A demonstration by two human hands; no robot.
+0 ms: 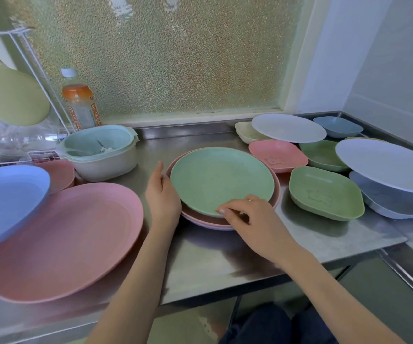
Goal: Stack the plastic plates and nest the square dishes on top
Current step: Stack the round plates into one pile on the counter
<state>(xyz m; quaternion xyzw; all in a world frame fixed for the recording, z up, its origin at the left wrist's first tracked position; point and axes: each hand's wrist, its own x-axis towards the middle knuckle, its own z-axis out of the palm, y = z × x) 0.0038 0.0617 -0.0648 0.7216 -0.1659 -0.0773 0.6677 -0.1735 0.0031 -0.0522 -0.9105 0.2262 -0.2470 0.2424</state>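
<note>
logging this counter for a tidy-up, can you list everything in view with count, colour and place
stack: green plate on pink plates, centre
big plates: one pink, one blue, front left
small pink plate: one, behind them
square dishes: two green, one pink, one cream, one blue, right
white plates: two, right rear, far right
grey dishes: under far-right plate, count unclear
tub: mint on cream, left rear
bottle: one, orange, rear left
rack: white, left
left hand: stack's left edge
right hand: fingers on green rim
</note>
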